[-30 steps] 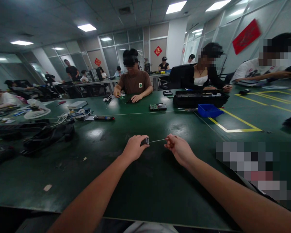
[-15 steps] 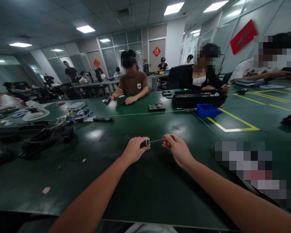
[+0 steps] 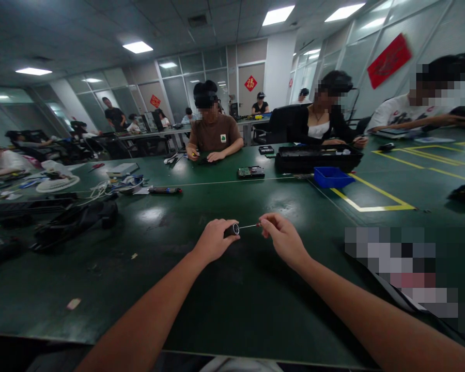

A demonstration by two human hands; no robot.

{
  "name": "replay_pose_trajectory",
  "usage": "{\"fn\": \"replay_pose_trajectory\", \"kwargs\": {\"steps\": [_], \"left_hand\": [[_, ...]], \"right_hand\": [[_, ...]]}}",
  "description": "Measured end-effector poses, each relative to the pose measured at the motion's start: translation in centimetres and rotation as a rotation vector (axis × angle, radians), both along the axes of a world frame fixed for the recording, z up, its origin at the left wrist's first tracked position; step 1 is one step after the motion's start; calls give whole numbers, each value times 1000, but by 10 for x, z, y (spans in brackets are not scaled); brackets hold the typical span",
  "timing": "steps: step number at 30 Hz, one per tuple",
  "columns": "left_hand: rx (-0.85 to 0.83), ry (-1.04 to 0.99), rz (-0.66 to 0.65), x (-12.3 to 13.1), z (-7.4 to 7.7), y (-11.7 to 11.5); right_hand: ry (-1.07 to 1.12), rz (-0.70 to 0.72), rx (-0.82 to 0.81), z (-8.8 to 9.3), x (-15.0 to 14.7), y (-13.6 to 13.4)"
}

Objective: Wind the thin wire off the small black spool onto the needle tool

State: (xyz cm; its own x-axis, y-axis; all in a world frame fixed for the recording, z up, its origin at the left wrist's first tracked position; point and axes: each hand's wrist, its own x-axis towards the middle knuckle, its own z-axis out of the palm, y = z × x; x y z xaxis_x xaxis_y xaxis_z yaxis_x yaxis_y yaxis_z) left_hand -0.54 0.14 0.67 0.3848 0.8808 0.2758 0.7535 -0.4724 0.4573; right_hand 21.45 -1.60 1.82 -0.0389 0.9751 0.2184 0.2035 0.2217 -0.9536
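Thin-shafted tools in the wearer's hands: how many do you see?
1: the thin-shafted tool in the right hand, its shaft pointing toward the dark cylinder in the left hand. Anything enclosed in either grip would be hidden.

Red diamond sign on a door at the back reads "福" in gold. Writing on a smaller red diamond and a large red banner on the right-hand glass wall is illegible.
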Motion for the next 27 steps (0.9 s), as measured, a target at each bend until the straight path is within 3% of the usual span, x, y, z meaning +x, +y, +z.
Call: {"fn": "replay_pose_trajectory", "kwargs": {"steps": [7, 13, 18, 23, 27], "left_hand": [[-26, 4, 0, 0, -1, -2], [-32, -18, 17, -1, -2, 0], [-39, -5, 10, -1, -4, 0], [-17, 39, 33, 2, -1, -2], [79, 25, 17, 2, 5, -2]], "right_hand": [[-128, -68, -21, -2, -4, -1], [50, -22, -42, -10, -4, 6], [-21, -44, -60, -15, -2, 8], [188, -61, -91, -10, -4, 6], [567, 22, -304, -10, -3, 11]]}}
